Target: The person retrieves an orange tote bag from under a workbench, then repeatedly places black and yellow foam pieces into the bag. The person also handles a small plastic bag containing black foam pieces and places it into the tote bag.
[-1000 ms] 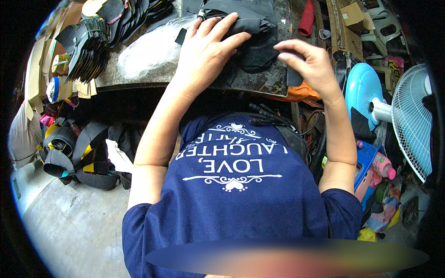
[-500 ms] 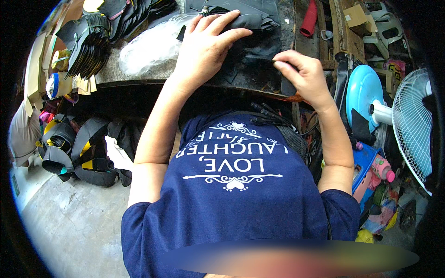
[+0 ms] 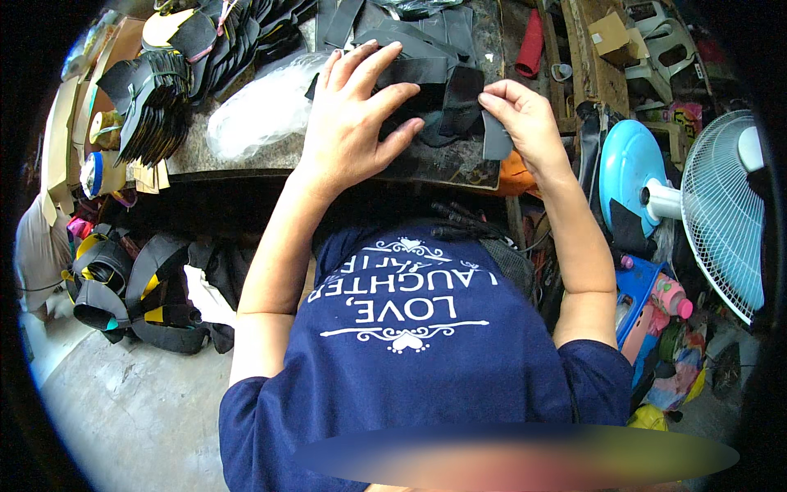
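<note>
At the left edge of the frame a heap of black straps with yellow patches (image 3: 123, 291) lay on the floor, and above it, in the upper left, a fanned stack of cut black pieces (image 3: 152, 107) sat on the worktable (image 3: 246, 164). Just right of that stack, a crumpled clear plastic bag (image 3: 258, 115) rested near my wrist.

My left hand (image 3: 352, 123) lay flat, fingers spread, pressing down on the black fabric piece (image 3: 426, 78) at the upper middle of the frame. My right hand (image 3: 525, 123) was pinched shut on a narrow dark strip (image 3: 496, 135) beside that piece's right edge, thumb and fingertips closed on it. The two hands were apart, with a fold of the fabric between them.

As I judged it, the job was in its middle: one piece was held down and the strip was being brought to its edge, not yet laid flat or fixed, while many cut pieces waited in the stack. I could not tell whether any finished ones were on the table.

Further right, a red roll (image 3: 531, 45) stood at the top, then a blue fan base (image 3: 627, 168) and the white fan cage (image 3: 725, 217) at the right edge. The bag crowded the left side of my working patch.
</note>
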Motion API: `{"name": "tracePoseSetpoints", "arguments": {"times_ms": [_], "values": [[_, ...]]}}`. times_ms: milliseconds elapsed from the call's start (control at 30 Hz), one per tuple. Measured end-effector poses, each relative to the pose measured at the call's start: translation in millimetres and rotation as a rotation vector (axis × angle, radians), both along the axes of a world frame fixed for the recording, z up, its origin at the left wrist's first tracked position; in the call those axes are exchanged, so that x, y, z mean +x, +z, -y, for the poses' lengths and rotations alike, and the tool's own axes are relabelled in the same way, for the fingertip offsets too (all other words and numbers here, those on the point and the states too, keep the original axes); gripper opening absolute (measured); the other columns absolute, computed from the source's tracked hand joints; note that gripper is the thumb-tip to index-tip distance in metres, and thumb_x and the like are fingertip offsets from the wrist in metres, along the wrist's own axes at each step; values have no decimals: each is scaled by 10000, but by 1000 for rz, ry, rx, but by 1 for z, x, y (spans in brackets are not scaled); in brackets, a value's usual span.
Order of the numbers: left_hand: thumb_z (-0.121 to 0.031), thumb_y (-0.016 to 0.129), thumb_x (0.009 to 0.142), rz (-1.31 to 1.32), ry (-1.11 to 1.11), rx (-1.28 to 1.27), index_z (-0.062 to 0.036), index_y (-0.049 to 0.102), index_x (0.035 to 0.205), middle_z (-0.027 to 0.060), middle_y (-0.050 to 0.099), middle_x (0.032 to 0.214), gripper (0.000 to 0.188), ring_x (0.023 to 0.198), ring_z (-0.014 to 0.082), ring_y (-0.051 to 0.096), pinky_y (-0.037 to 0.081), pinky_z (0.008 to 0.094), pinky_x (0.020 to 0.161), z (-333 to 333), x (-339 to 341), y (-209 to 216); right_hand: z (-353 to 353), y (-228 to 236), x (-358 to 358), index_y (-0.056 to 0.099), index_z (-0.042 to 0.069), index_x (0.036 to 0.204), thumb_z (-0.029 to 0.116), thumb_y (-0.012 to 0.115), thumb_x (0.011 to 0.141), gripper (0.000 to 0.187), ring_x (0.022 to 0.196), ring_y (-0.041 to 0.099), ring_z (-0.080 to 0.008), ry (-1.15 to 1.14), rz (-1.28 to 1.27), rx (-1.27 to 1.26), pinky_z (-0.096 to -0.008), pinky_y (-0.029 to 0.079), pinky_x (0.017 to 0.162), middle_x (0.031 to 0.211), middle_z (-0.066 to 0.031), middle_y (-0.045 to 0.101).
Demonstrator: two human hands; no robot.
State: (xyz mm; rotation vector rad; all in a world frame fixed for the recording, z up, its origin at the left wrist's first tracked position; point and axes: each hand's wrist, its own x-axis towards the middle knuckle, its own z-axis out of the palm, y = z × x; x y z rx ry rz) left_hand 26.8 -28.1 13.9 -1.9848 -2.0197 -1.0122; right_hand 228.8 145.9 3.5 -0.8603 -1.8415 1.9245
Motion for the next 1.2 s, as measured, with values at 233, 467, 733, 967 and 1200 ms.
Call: {"name": "tracePoseSetpoints", "arguments": {"times_ms": [233,467,733,967,1200], "values": [[-198,798,751,-70,94,202,-129,720,1036,111,613,1280,303,1207,343,532,416,471,1034,5,3,1,-10,-1,2,633,-4,1207,91,584,1000,233,897,630,-64,-38,-63,234,-230,512,813,980,-10,690],[-127,773,738,-41,44,223,-110,707,1007,52,673,1024,277,925,267,591,485,384,827,10,23,17,-11,19,15,546,60,1358,34,501,954,407,675,548,-18,-54,37,92,-159,446,601,932,26,625],[-75,769,723,-11,5,206,-106,701,997,20,663,890,284,818,219,601,519,322,701,8,34,16,-20,21,37,527,69,1385,25,509,944,443,606,510,-13,-159,32,221,-150,416,556,877,40,586],[-72,768,720,-39,8,160,-113,705,963,14,665,898,254,827,219,601,524,320,716,12,37,8,-21,30,45,572,45,1326,-4,567,941,388,622,505,-12,-162,-26,242,-157,418,579,878,22,631],[-97,779,745,-69,44,82,-117,714,960,22,670,910,226,841,224,599,520,323,731,16,44,3,-20,27,34,668,52,1055,100,704,915,153,681,564,-23,-51,41,268,-184,444,615,857,36,664]]}}
